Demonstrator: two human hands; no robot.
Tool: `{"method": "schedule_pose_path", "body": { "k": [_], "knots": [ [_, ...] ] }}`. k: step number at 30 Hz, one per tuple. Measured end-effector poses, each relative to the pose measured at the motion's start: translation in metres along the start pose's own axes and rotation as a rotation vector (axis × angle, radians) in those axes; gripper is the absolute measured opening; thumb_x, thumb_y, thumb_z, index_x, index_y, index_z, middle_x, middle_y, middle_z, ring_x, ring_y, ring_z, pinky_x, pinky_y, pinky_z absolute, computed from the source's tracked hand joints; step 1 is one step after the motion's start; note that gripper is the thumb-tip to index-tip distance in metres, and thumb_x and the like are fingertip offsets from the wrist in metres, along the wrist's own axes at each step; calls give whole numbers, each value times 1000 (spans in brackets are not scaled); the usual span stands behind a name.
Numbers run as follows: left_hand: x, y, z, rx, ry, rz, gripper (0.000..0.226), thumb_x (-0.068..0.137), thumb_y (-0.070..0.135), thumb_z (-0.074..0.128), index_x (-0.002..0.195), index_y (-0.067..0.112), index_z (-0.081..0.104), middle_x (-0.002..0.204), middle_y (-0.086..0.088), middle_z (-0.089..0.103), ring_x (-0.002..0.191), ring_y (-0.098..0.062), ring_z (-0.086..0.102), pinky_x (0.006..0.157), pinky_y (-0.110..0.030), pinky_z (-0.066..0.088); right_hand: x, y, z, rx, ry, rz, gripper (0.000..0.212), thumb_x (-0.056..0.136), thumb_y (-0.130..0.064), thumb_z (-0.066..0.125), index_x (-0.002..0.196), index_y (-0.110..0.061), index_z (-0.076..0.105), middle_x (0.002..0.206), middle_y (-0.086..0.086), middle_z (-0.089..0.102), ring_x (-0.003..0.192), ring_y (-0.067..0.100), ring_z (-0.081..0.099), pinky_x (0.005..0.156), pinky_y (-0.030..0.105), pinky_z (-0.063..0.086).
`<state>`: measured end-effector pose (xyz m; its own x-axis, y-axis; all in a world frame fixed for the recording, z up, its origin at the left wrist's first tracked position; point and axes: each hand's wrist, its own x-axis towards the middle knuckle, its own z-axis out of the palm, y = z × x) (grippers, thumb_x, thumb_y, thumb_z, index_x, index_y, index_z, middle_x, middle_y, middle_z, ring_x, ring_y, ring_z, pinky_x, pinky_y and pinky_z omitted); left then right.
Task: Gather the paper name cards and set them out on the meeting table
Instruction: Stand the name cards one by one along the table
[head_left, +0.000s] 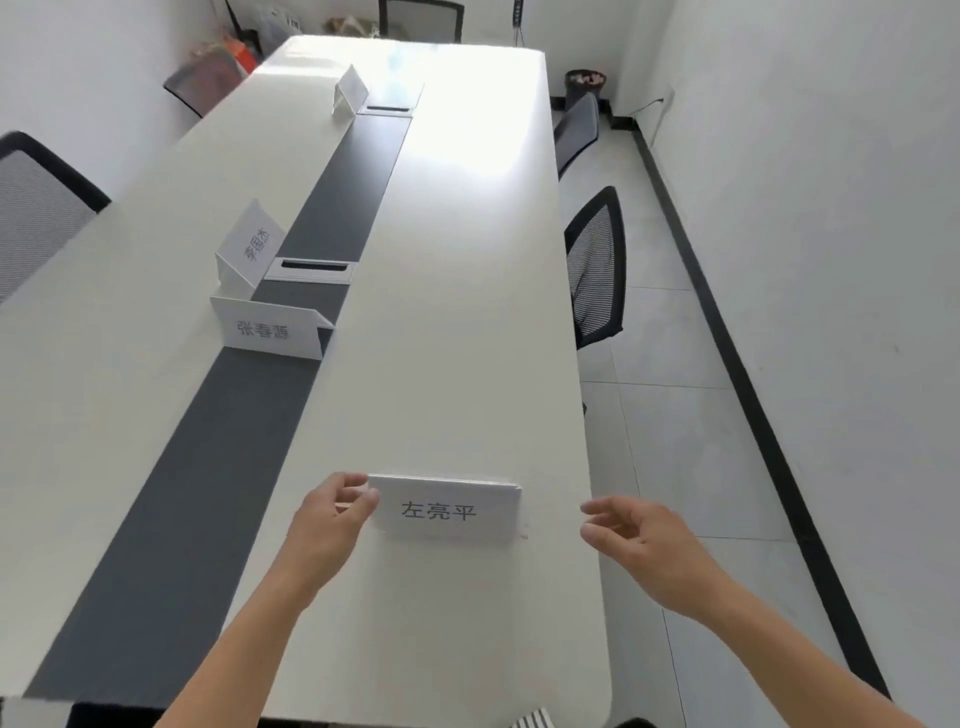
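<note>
A folded white paper name card (441, 506) with black characters stands on the long white meeting table (457, 312), near its right edge. My left hand (332, 525) pinches the card's left end between thumb and fingers. My right hand (639, 540) hovers open just right of the card, apart from it, over the table's edge. A second name card (270, 330) stands on the dark centre strip (208, 457) farther off. A third card (252, 244) stands behind it, turned sideways. Another card (350, 93) stands near the far end.
Black mesh chairs stand along the right side (597, 270) (576, 130), at the left (36, 208) and at the far end (421, 18). Two cable slots (311, 267) (387, 109) sit in the strip. A dark bin (584, 85) stands in the far right corner; bags (218, 67) lie far left.
</note>
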<state>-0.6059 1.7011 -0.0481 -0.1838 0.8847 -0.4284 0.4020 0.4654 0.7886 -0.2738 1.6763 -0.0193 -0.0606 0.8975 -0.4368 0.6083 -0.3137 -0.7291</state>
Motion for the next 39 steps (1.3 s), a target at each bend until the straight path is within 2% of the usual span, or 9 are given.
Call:
{"method": "schedule_pose_path", "body": {
  "k": [8, 12, 16, 22, 26, 29, 32, 34, 39],
  "knots": [
    [53, -18, 21, 13, 50, -139, 51, 93, 31, 51, 140, 12, 43, 131, -9, 55, 109, -23, 55, 97, -38, 44, 119, -25, 56, -497, -99, -51, 66, 82, -47, 63, 141, -31, 39, 143, -7, 48, 129, 14, 46, 100, 34, 43],
    [55, -20, 30, 5, 154, -115, 43, 94, 25, 50, 134, 9, 51, 110, -4, 63, 97, -20, 58, 90, -33, 47, 144, -25, 75, -634, -259, -7, 60, 78, -51, 65, 133, -31, 50, 136, -7, 56, 120, 18, 52, 92, 33, 44],
    [58, -22, 25, 28, 171, -83, 41, 92, 24, 53, 131, 12, 55, 123, -4, 61, 111, -19, 57, 97, -32, 45, 148, -19, 75, -679, -232, -107, 53, 80, -58, 61, 127, -33, 58, 128, -8, 64, 116, 19, 56, 93, 31, 43],
    [62, 8, -17, -172, 91, 87, 37, 71, 50, 70, 103, 30, 67, 124, 10, 60, 119, -10, 53, 106, -36, 36, 132, -54, 16, -85, -197, -162, 24, 73, -39, 79, 94, -29, 74, 93, -13, 76, 90, 6, 69, 80, 27, 52],
    [53, 30, -39, -551, -283, 96, 70, 69, 50, 74, 130, 25, 52, 125, -12, 65, 118, -32, 59, 105, -52, 39, 131, -96, -13, 279, -273, -187, 6, 82, -23, 74, 83, -18, 73, 76, -7, 76, 71, 9, 70, 67, 20, 51],
    [39, 34, -38, -678, -320, 79, 54, 83, 32, 57, 135, 20, 49, 134, -14, 59, 123, -33, 56, 103, -52, 41, 136, -106, -5, 261, -296, -176, 25, 85, -33, 70, 62, -23, 67, 59, -11, 66, 55, 9, 60, 65, 31, 43],
    [22, 24, -36, -713, -239, 5, 40, 85, 25, 49, 122, 17, 62, 126, -15, 64, 112, -30, 63, 97, -49, 47, 140, -93, 13, 325, -372, -124, 38, 88, -49, 59, 88, -13, 71, 76, -1, 73, 70, 14, 66, 72, 36, 48],
    [10, 13, -39, -763, -185, -68, 39, 88, 25, 47, 122, 16, 63, 126, -17, 64, 110, -30, 63, 97, -51, 46, 146, -72, 25, 331, -358, -98, 47, 80, -57, 60, 113, -24, 67, 99, -1, 74, 93, 15, 68, 82, 35, 50],
    [-18, -21, -54, -931, 22, -250, 48, 85, 28, 50, 129, 8, 57, 132, -19, 59, 110, -34, 59, 101, -57, 42, 155, -4, 56, -182, -360, -121, 101, 52, -61, 81, 140, -48, 34, 141, -18, 44, 132, 4, 39, 108, 33, 37]
  ]
}}
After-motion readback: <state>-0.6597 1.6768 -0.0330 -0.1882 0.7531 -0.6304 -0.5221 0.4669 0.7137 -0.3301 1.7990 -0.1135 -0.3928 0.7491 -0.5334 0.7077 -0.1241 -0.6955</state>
